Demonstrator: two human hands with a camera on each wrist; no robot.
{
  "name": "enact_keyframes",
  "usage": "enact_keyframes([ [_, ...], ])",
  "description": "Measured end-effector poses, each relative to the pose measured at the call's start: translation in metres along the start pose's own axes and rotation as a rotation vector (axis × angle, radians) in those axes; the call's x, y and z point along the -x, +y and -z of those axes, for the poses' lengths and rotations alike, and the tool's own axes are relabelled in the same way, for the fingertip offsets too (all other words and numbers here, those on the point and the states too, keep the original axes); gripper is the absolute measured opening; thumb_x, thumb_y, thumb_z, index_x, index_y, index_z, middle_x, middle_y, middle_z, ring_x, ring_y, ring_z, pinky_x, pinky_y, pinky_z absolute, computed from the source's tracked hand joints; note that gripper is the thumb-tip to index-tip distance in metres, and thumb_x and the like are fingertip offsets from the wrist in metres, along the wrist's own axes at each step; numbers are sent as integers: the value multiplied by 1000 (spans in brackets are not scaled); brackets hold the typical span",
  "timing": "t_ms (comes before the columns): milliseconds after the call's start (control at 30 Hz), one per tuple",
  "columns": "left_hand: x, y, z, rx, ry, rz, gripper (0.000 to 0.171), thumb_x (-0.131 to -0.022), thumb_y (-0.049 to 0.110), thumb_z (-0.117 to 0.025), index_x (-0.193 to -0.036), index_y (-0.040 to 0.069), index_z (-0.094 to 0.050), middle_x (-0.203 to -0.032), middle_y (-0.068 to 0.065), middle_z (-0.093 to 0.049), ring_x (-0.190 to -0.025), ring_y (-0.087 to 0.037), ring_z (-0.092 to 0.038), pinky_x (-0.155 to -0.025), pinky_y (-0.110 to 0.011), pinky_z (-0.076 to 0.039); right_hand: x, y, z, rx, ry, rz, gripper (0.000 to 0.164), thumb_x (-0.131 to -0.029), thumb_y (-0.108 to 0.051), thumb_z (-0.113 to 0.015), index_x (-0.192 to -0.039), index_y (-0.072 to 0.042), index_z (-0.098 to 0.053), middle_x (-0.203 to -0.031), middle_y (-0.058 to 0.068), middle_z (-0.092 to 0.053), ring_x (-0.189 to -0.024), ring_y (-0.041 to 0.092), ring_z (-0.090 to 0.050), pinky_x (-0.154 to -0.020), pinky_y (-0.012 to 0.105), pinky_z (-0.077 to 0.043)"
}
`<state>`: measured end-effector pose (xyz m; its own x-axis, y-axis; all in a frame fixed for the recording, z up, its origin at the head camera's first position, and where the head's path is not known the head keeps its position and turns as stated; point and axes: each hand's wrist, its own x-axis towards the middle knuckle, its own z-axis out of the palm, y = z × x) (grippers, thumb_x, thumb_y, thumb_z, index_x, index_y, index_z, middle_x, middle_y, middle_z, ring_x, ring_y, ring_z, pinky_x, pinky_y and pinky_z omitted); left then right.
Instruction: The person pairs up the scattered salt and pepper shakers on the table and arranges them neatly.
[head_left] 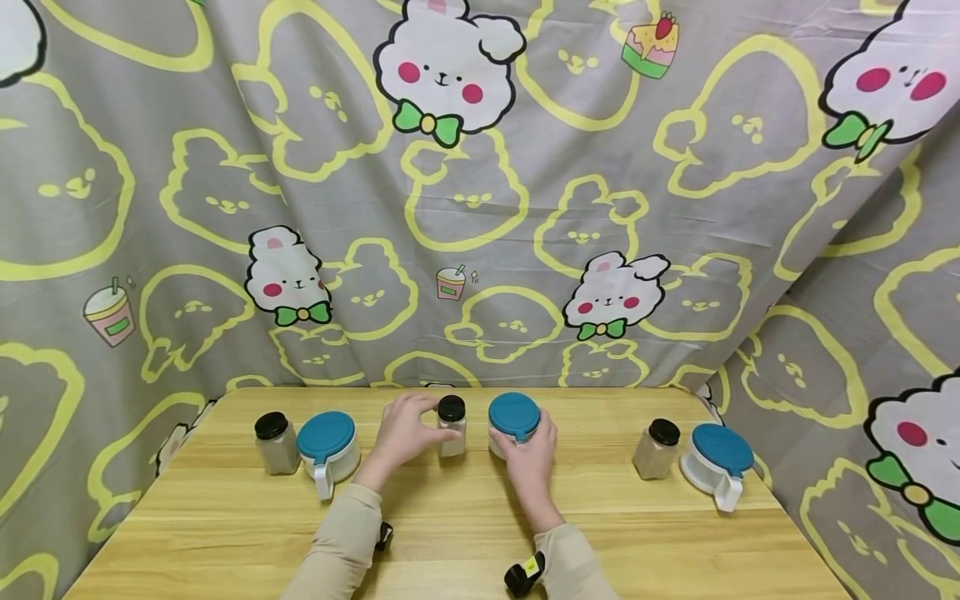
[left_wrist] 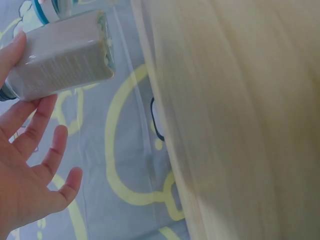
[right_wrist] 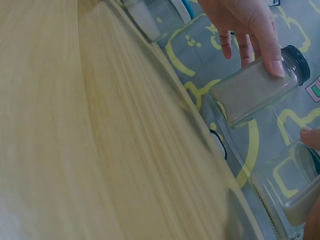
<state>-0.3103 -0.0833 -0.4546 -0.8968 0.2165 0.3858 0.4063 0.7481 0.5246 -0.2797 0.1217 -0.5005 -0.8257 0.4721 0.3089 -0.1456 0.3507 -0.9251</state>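
In the head view my left hand (head_left: 405,429) pinches a black-lidded glass jar (head_left: 452,437) between thumb and fingers. Pale powder fills this square jar (left_wrist: 65,57); in the left wrist view its base looks slightly off the tabletop, with the ring and little fingers spread away from it. To its right, my right hand (head_left: 531,454) grips a blue-lidded glass jar (head_left: 514,412), thumb on the near side and fingers round the right side. The right wrist view shows this clear jar (right_wrist: 272,187) partly, with some pale contents; its handle is hidden by the hand.
At the left of the wooden table (head_left: 465,533) stand another black-lidded jar (head_left: 277,450) and a blue-lidded jar (head_left: 327,442) with a white handle. A similar pair, a black-lidded jar (head_left: 657,454) and a blue-lidded jar (head_left: 718,462), stands at the right. A patterned curtain (head_left: 480,275) hangs behind.
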Motion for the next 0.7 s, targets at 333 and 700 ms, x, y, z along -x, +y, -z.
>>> enact_keyframes([
  [333,5,-5,7,21,-4,10,69,-65,50,-86,-117,7,-71,-124,-13,-68,-121,-35,-53,-106,-61,-33,6,-3,-5,3,0,1,88,-67,-26,-90,-137,-2,-44,-130,22,-48,-123,38,-47,-103,58,-39],
  [700,9,-12,11,39,-44,31,68,-67,48,-85,-119,8,-70,-126,-13,-66,-122,-37,-53,-105,-63,-32,15,-10,-12,-24,-7,-24,87,-66,-26,-91,-137,-5,-45,-134,20,-47,-125,37,-47,-106,57,-38],
])
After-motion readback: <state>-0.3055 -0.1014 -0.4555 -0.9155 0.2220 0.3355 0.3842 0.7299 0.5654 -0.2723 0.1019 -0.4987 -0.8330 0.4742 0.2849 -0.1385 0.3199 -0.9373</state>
